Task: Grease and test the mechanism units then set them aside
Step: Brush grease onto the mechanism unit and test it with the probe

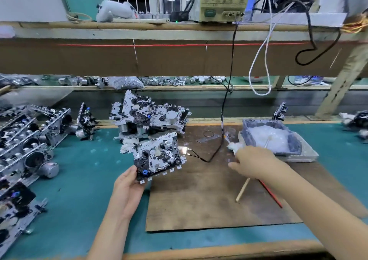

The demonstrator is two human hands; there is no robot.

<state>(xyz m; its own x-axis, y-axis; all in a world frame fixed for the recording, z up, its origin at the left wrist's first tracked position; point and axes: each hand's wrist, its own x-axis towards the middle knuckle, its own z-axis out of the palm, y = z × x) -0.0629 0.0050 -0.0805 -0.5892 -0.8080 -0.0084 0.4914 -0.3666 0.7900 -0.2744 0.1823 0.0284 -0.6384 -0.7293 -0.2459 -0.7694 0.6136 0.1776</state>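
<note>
Mechanism unit [159, 156] tilted up over brown board [199, 204], lower corner gripped in left hand [127, 184]. Right hand [256, 162] next to grease tray [295, 140], fingers curled round wooden stick [243, 190] plus red stick [270, 194]. More units piled at left [25, 140].

Stacked units [147, 116] and grease tray [278, 138] flank board [209, 200].

Lighting: bright, even, from overhead; soft, faint shadows on the teal-matted counter [79, 180]. Glare: one small patch on the brown fibreboard sheet [199, 200]. Distortion: long wooden shelf [119, 31] bows towards the edges. Blur: right hand [253, 164] smeared; corners soft.
</note>
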